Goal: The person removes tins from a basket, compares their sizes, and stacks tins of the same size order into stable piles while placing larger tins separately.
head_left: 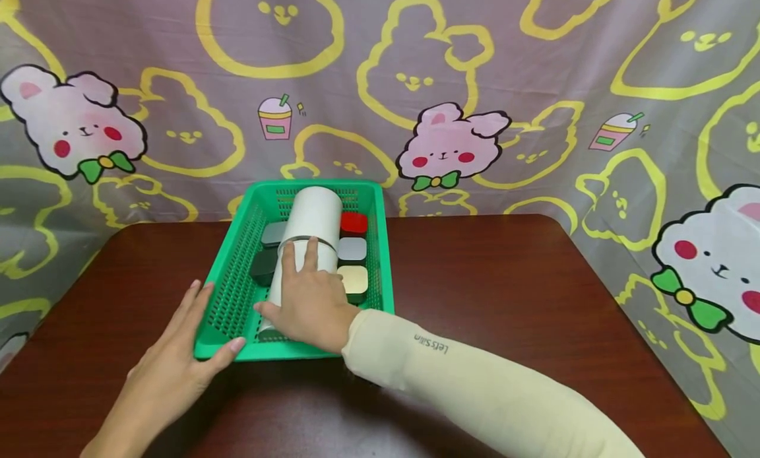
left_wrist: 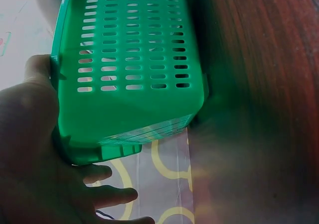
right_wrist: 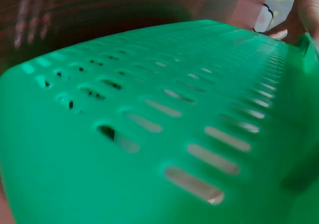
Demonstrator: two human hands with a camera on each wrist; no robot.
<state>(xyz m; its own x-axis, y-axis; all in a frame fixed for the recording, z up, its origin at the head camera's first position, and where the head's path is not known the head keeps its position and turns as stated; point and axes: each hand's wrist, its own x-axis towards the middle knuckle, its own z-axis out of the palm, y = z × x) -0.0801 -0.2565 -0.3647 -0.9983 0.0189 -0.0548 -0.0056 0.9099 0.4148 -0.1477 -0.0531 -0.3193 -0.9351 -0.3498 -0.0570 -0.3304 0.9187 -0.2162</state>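
Green basket (head_left: 386, 247): stands on the left half of the worktop (head_left: 487, 286), its long sides running near to far.
White cylinders: both lie inside the basket, end to end along its middle; the far one (head_left: 316, 210) shows most of its side, the near one (head_left: 325, 257) is largely under the right hand.
Right hand (head_left: 315, 306): spread wide over the near white cylinder, index and middle fingers stretched toward the seam, thumb out to the left; no closed grip shows.
Left hand (head_left: 172, 359): wide, straddling the basket's near left corner, thumb at the near rim, fingers along the left side.
Pressure: light and even down the cylinder's top seems best, since a round side would likely roll if pushed off-centre.
Steadying: a firm left hand on the corner should check any slide across the smooth worktop.
Right neighbours: red-topped container (head_left: 354, 223), pale grey-topped container (head_left: 352, 248) and cream-topped container (head_left: 353, 280), in a row from far to near; a sideways shove could jostle them.
Left neighbours: grey container (head_left: 274, 234) and dark container (head_left: 263, 266); the thumb needs care to pass clear of the dark one.
Seam: worth lining up both cylinders there, so neither end rides up.
Near end: partly hidden, so how it rests cannot be told.
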